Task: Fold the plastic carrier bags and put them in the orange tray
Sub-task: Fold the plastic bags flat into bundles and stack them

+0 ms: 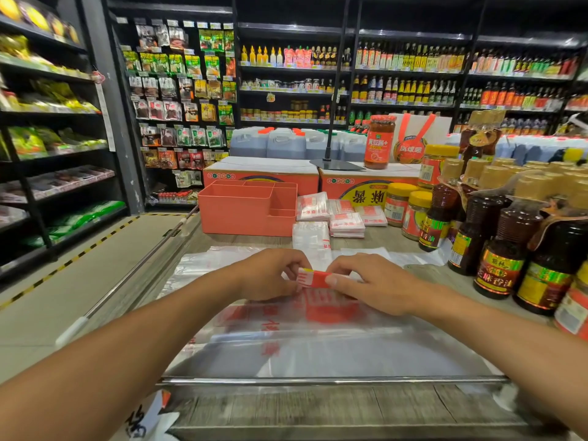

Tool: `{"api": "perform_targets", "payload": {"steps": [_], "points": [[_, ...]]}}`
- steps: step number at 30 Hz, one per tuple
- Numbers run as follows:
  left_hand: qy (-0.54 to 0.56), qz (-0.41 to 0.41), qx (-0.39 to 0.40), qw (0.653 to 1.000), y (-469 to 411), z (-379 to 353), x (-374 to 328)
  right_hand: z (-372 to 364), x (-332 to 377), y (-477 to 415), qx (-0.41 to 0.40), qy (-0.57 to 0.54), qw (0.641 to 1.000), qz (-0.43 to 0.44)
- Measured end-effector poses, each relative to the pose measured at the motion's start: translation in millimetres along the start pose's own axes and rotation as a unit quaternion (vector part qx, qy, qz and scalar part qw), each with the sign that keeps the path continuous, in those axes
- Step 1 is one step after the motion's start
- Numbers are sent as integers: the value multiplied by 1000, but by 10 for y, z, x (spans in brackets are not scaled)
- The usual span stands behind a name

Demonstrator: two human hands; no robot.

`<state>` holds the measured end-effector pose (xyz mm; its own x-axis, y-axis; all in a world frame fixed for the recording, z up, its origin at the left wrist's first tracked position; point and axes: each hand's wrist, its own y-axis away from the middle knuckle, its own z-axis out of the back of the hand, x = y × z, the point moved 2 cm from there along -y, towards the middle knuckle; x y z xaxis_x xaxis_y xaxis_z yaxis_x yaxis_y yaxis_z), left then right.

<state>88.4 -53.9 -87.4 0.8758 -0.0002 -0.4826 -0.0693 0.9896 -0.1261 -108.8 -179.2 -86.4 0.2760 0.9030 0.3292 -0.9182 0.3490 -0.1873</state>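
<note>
Folded carrier bag [318, 279] is pinched at its two ends: the left hand [270, 275] and the right hand [375, 286] each close their grip on it, above flat bags [318, 342] spread on the bench [391, 241]. Farther back stands the orange tray [241, 214], folded stacks [346, 225] just beside it.

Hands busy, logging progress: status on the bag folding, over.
Left hand and right hand pinch the folded bag. Orange tray ahead, path open. Flat bags underneath, folded stacks beside tray.
</note>
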Motion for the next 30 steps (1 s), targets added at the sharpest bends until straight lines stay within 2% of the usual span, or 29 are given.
{"api": "perform_targets", "payload": {"steps": [5, 11, 17, 21, 30], "points": [[32, 23, -42, 998, -18, -19, 60, -16, -40, -14, -9, -8, 1000, -7], [101, 93, -48, 989, -2, 20, 83, -26, -36, -21, -29, -35, 999, 3], [113, 75, -47, 990, 2, -3, 76, -27, -59, -49, -83, -98, 992, -4], [100, 102, -49, 989, -29, -30, 130, -57, -81, -87, -75, -148, 985, -40], [112, 90, -51, 988, 17, -21, 17, -17, -103, -79, -66, -139, 984, -88]]}}
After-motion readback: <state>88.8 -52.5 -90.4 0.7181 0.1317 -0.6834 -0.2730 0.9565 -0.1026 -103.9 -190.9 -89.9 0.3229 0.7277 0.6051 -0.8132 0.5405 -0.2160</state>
